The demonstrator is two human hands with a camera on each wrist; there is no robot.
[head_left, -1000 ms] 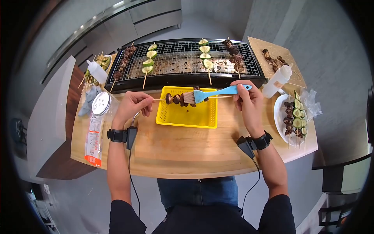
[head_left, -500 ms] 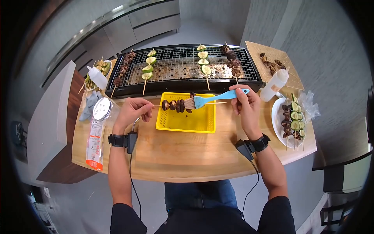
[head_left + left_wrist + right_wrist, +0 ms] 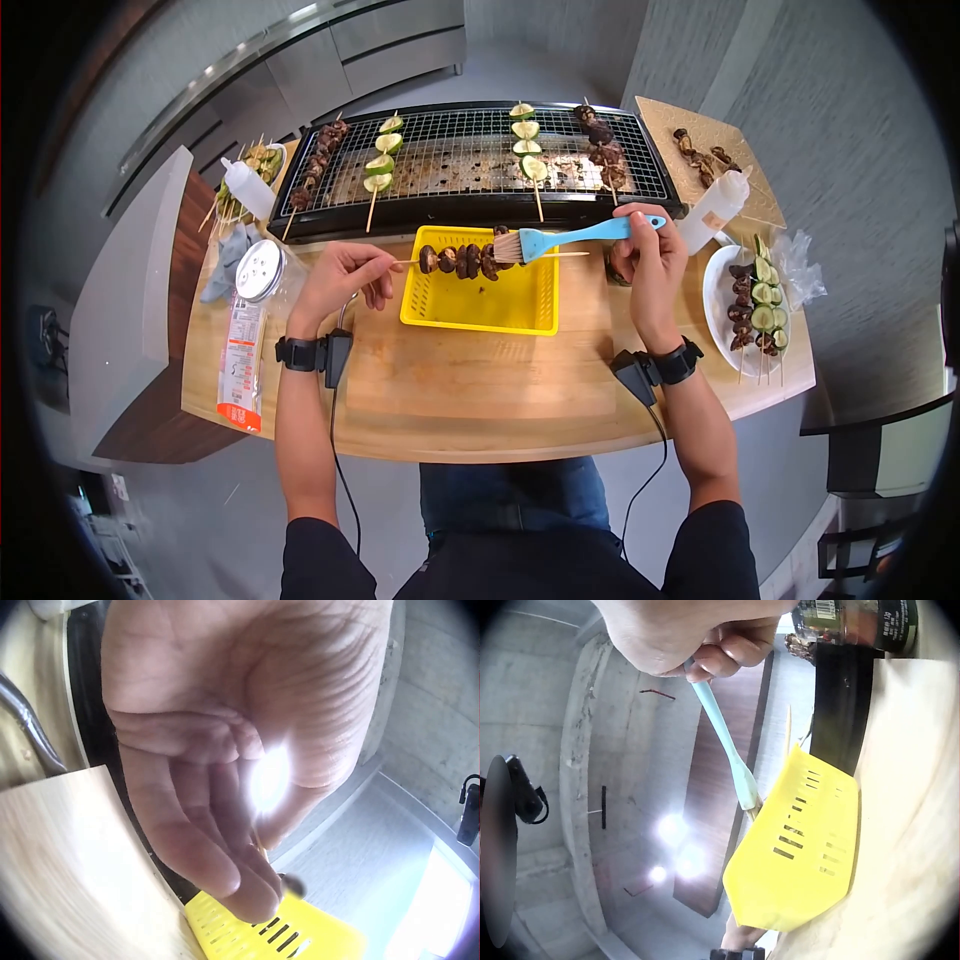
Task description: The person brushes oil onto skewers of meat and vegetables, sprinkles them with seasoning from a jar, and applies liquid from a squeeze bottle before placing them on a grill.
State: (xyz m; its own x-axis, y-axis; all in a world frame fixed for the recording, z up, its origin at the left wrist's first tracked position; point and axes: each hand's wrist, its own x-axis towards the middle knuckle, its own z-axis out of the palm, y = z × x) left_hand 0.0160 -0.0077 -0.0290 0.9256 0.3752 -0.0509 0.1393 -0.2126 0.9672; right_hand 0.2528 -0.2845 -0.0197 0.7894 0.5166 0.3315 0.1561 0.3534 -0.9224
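Observation:
My left hand pinches the stick end of a mushroom skewer between thumb and fingertips. The skewer lies level over a yellow plastic basket, its bare tip pointing right. In my right hand I grip the handle of a light blue basting brush. Its bristles overlap the rightmost dark brown mushrooms. The right wrist view shows the brush handle slanting down to the basket, whose wall hides the mushrooms. In the left wrist view, my curled fingers hide most of the stick.
A long black grill behind the basket bears vegetable and dark brown skewers. Squeeze bottles stand at both sides. On the right is a plate of skewers. A lidded shaker jar and an orange-and-white packet are on the left.
The brush and my right hand have shifted right, the bristles now nearer the skewer's right end. My left hand keeps its pinch on the stick. The head view has tilted slightly.

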